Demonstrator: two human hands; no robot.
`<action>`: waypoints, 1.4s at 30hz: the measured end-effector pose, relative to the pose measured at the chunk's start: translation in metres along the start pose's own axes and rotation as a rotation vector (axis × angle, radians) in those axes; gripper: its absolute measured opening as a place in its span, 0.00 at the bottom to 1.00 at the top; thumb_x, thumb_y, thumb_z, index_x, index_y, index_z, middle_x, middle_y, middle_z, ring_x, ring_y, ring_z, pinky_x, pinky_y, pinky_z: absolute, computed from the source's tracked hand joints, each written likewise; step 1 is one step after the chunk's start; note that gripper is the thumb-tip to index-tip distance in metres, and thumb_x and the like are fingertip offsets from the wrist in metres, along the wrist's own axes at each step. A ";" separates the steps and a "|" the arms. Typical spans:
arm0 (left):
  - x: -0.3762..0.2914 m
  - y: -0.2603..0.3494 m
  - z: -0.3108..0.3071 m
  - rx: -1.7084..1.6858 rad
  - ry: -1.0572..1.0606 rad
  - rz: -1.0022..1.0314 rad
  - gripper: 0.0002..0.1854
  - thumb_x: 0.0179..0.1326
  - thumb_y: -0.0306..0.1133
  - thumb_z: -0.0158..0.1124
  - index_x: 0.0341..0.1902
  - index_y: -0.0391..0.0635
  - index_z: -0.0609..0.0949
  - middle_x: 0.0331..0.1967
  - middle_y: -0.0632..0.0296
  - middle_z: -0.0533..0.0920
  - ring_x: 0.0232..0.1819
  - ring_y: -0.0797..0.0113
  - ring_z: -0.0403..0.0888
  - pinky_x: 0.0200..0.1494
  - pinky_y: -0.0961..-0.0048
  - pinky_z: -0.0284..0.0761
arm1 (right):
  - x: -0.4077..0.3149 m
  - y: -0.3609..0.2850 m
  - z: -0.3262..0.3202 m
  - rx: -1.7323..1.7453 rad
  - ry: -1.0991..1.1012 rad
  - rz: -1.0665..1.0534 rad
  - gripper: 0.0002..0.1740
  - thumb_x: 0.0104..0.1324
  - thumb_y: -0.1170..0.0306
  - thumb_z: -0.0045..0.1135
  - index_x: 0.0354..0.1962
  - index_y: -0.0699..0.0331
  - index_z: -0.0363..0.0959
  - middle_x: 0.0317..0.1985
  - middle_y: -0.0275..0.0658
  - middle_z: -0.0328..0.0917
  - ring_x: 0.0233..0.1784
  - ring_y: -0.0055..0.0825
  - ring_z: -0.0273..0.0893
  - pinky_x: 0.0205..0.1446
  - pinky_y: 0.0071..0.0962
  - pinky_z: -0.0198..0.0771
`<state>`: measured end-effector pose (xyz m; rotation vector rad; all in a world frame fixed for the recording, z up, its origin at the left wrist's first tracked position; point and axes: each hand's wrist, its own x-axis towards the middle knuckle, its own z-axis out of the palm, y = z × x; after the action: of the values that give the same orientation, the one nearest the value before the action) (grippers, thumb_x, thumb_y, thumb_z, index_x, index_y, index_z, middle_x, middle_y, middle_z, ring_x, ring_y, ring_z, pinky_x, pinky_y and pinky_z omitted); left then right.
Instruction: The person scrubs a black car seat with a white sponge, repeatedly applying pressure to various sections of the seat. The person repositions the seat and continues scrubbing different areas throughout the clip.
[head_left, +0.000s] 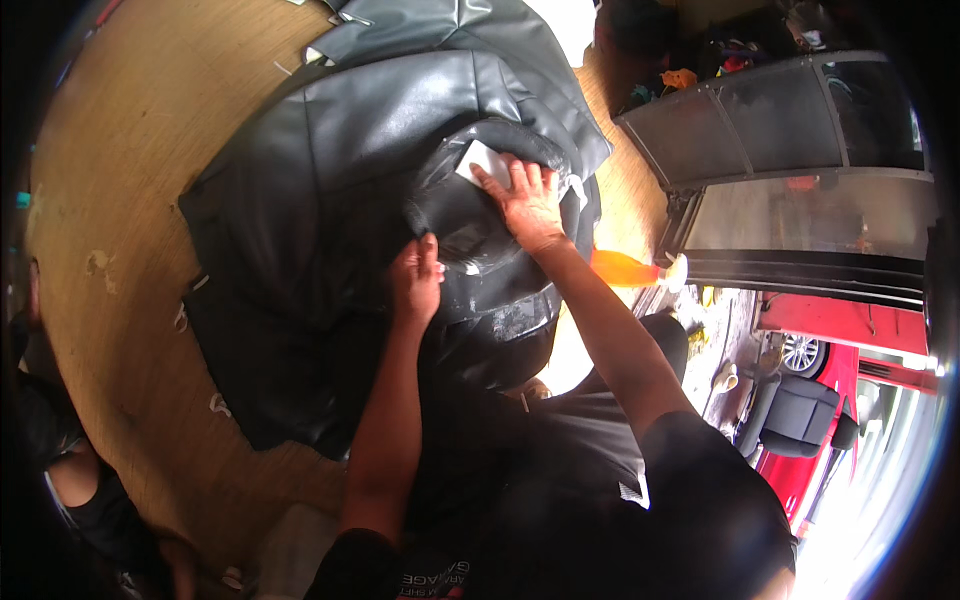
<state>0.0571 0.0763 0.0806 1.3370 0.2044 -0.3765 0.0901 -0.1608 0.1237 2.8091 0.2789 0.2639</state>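
Note:
Before me lies a rounded black leather-like piece (469, 217) with a raised rim and pale scuffs or smears. My right hand (529, 199) presses a white pad (482, 163) flat against its upper part, fingers spread over the pad's right side. At the lower left rim of the same piece is my left hand (418, 281), its fingers partly curled; whether it grips the rim is hidden. Large black leather-like covers (300, 180) with stitched seams spread beneath and around the rounded piece.
The covers rest on a light wooden surface (150, 187). An orange bottle (622, 268) with a white top lies or stands right of my right forearm. Further right are a black car seat (801, 416) and a red car (840, 375). Another person's arm (75, 476) shows at lower left.

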 end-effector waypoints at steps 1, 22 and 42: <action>0.002 -0.004 0.009 0.032 -0.039 0.012 0.24 0.85 0.48 0.62 0.32 0.46 0.76 0.22 0.71 0.73 0.23 0.81 0.72 0.28 0.76 0.71 | 0.000 -0.001 0.004 0.031 -0.005 0.117 0.32 0.80 0.49 0.56 0.80 0.29 0.67 0.73 0.47 0.69 0.70 0.52 0.68 0.71 0.62 0.62; 0.009 -0.014 0.010 -0.128 -0.116 -0.065 0.24 0.82 0.48 0.64 0.32 0.42 0.75 0.23 0.67 0.73 0.24 0.76 0.75 0.27 0.71 0.73 | 0.011 -0.063 -0.008 0.134 -0.197 0.398 0.34 0.79 0.60 0.58 0.80 0.37 0.67 0.59 0.45 0.73 0.62 0.45 0.72 0.67 0.56 0.66; -0.066 0.021 0.054 -0.302 0.112 -0.262 0.35 0.78 0.60 0.68 0.62 0.35 0.78 0.47 0.54 0.83 0.54 0.61 0.87 0.57 0.63 0.87 | -0.125 0.064 -0.131 2.511 0.147 0.853 0.30 0.85 0.50 0.43 0.68 0.67 0.70 0.52 0.54 0.86 0.48 0.43 0.88 0.48 0.40 0.86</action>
<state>0.0001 0.0372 0.1354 1.0351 0.5137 -0.4707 -0.0477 -0.2112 0.2473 4.8350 -2.2840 0.4008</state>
